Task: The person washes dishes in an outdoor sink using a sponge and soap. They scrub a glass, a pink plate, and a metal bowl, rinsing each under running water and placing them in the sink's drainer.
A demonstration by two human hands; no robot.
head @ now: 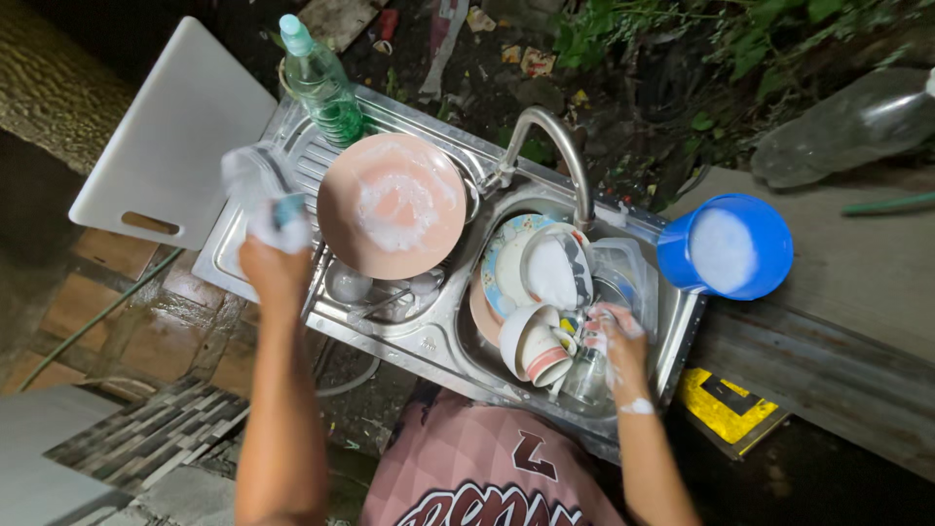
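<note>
Left arm: bare, extended fwd & up from lower frame, nearly straight, forearm vertical in view. Left hand (276, 261): raised, fingers curled shut around an item, back of hand twd camera, wrist straight. Blurred at fingertips; exact finger positions unclear.

Right arm: bare, bent slightly, forearm angled up & inward from lower right. Suds patch on wrist. Right hand (616, 336): lowered, palm down, fingers (596, 329) bent & closed in a grip, soapy foam over knuckles. Thumb not visible.

Hands well apart, left higher in view than right.
</note>
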